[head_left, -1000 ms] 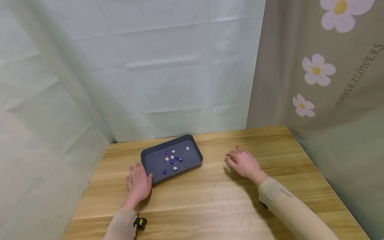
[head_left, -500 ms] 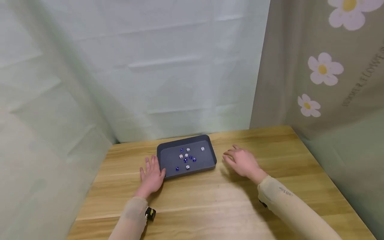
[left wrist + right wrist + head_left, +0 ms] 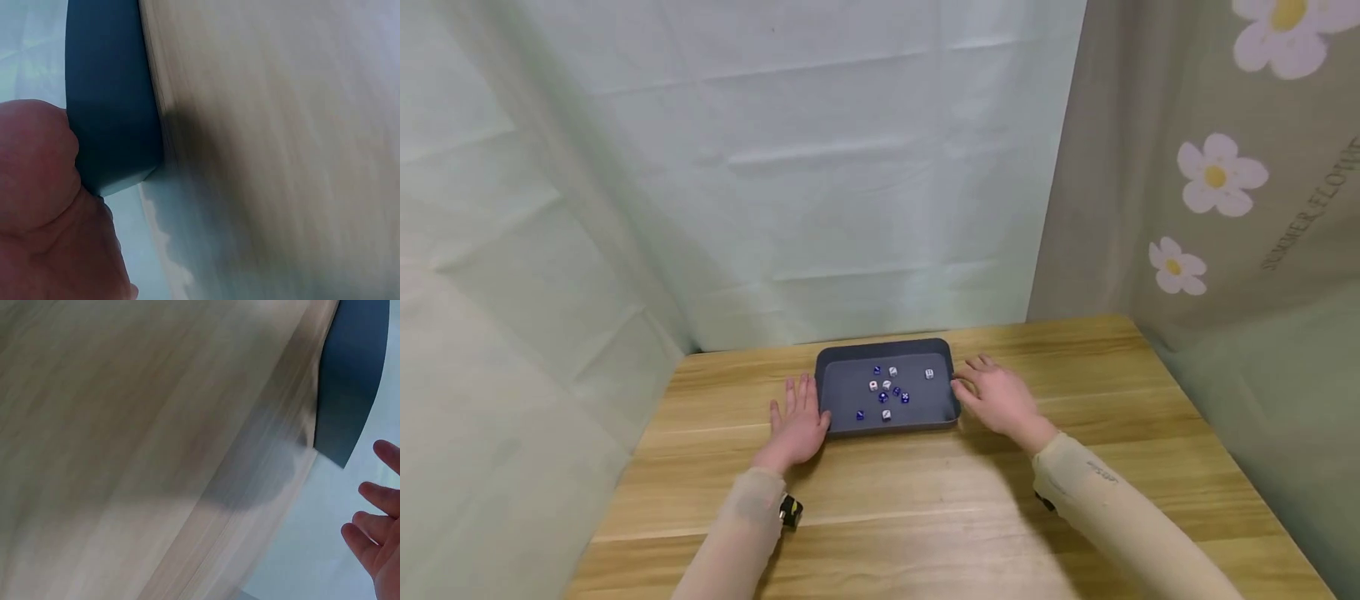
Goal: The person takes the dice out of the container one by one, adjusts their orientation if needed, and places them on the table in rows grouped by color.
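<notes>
A dark grey rectangular tray (image 3: 928, 412) lies near the back edge of the table in the head view. Scattered inside it are several small dice, some blue like this die (image 3: 883, 397) and some white like this die (image 3: 929, 374). My left hand (image 3: 797, 429) is flat with fingers spread, its thumb side against the tray's left end; the left wrist view has the hand (image 3: 37, 175) touching the tray's corner (image 3: 112, 94). At the other end, my right hand (image 3: 1002, 400) has loosely bent fingers, fingertips right at the right rim. In the right wrist view its fingers (image 3: 382, 497) hold nothing.
The wooden table (image 3: 910, 517) stretches in front of the tray and to both sides. A pale cloth (image 3: 865, 208) hangs close behind the table's back edge. To the right hangs a brownish curtain (image 3: 1120, 167) with white flowers.
The tray has slid right and turned until its long side runs nearly along the table's back edge. My left hand has moved right with it. My right hand has come slightly left to the rim.
</notes>
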Demonstrator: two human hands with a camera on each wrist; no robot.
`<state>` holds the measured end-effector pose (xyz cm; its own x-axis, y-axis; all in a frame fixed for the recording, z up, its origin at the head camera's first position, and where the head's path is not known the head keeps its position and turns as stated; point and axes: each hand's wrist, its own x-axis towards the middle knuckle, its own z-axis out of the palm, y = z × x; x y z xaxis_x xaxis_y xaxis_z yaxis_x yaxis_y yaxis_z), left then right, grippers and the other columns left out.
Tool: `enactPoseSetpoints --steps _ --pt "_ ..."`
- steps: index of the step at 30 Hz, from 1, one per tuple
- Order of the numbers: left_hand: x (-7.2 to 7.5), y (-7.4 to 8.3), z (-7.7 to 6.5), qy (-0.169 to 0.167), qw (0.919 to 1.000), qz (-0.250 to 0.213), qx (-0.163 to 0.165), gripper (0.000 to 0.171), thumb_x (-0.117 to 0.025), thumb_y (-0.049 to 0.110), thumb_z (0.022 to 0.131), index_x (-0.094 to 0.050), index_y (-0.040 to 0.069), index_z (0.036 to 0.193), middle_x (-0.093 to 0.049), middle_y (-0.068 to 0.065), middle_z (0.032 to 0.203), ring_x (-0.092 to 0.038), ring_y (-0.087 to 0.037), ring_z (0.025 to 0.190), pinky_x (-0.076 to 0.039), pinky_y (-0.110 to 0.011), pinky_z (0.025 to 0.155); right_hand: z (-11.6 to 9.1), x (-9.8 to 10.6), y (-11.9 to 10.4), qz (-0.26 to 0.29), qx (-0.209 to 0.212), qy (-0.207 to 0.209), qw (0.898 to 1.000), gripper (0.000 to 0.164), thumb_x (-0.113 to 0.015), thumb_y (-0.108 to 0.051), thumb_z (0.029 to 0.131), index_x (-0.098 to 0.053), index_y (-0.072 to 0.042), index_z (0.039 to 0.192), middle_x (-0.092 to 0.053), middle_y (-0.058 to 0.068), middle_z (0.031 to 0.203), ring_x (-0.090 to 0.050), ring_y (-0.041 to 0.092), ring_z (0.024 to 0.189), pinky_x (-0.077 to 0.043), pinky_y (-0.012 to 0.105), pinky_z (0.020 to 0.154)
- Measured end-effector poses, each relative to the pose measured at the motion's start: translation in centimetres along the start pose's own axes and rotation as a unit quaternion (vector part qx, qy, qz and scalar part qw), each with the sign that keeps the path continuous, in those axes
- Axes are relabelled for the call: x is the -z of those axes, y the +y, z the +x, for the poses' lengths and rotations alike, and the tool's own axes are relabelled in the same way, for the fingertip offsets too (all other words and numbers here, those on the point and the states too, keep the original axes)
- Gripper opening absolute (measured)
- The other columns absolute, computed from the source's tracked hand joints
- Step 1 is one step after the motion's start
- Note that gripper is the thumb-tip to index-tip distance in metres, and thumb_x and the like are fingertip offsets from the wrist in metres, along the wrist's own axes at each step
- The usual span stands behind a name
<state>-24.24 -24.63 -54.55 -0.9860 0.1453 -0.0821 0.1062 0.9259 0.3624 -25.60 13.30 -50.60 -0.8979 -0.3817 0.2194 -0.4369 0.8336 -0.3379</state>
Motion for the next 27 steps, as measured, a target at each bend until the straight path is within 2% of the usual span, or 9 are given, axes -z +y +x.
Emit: enactPoseSetpoints --steps 6,12,16,21,27 --pt "0.2 1.0 0.3 0.002 0.9999 -0.011 0.000 0.078 -0.041 0.033 0.113 -0.004 -0.009 0.167 0.004 -0.026 0.177 0.013 -0.045 0.162 0.008 -0.073 0.122 0.8 -0.7 -0.6 -0.001 -0.007 0.000 1.000 0.042 -0.057 -0.039 0.110 -0.076 -0.012 0.136 -0.052 0.025 0.157 -0.042 0.047 0.150 -0.040 0.063 0.117" --pt "-0.2 1.0 0.4 0.006 0.9997 -0.024 0.004 0.077 -0.041 0.033 0.114 -0.006 -0.009 0.167 0.003 -0.026 0.177 0.012 -0.045 0.162 0.007 -0.074 0.121 1.4 -1.6 -1.0 -0.005 -0.008 -0.009 1.000 0.045 -0.055 -0.042 0.109 -0.075 -0.013 0.137 -0.049 0.028 0.159 -0.039 0.049 0.151 -0.038 0.064 0.118" --pt "-0.6 0.7 0.4 0.009 0.9997 -0.021 0.005 0.076 -0.039 0.033 0.115 -0.005 -0.008 0.168 0.002 -0.025 0.177 0.012 -0.046 0.162 0.005 -0.076 0.121 1.5 -2.0 -1.2 -0.006 -0.022 -0.019 1.000 0.044 -0.055 -0.043 0.109 -0.075 -0.014 0.137 -0.046 0.028 0.161 -0.037 0.050 0.153 -0.038 0.065 0.118" --pt "-1.0 0.2 0.6 0.010 0.9998 -0.012 0.009 0.076 -0.041 0.032 0.114 -0.005 -0.009 0.167 0.002 -0.026 0.177 0.011 -0.046 0.162 0.004 -0.077 0.120 1.6 -2.5 -1.2 0.004 -0.047 -0.029 0.998 0.040 -0.062 -0.035 0.108 -0.073 -0.013 0.138 -0.044 0.030 0.161 -0.033 0.051 0.154 -0.036 0.066 0.118" --pt "-0.7 0.5 0.5 0.018 0.9998 -0.007 0.002 0.077 -0.042 0.031 0.113 -0.005 -0.010 0.167 0.001 -0.027 0.177 0.009 -0.048 0.161 0.003 -0.078 0.120 2.4 -2.6 -1.1 -0.014 -0.076 -0.033 0.997 0.039 -0.067 -0.029 0.106 -0.072 -0.013 0.140 -0.044 0.030 0.161 -0.035 0.050 0.153 -0.038 0.062 0.119"
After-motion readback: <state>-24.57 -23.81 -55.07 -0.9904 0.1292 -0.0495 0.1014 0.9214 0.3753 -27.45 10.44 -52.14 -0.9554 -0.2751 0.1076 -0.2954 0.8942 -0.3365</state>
